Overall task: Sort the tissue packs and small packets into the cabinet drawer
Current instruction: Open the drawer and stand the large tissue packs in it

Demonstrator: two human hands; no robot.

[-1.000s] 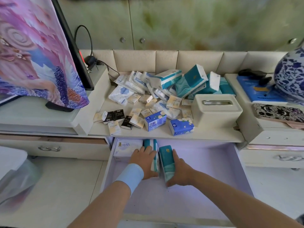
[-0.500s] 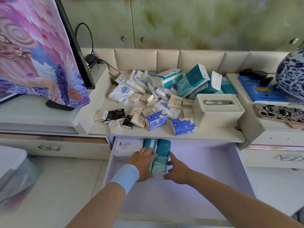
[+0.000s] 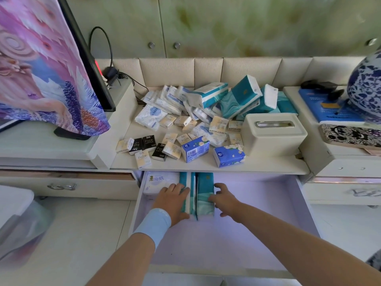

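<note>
In the lower centre of the frame, the step likely goes best if both upright packs are pushed flush toward the white pack (image 3: 159,182) in the left rear corner of the drawer (image 3: 247,234). The left hand (image 3: 174,200) presses fairly flat, close-set fingers on the first teal pack (image 3: 186,179). Beside it stands the second teal pack (image 3: 205,182), whose right side the right hand (image 3: 224,200) touches with spread, slightly bent fingers.

Green marbled wall panels (image 3: 247,27) behind cream cabinets (image 3: 61,186).
</note>
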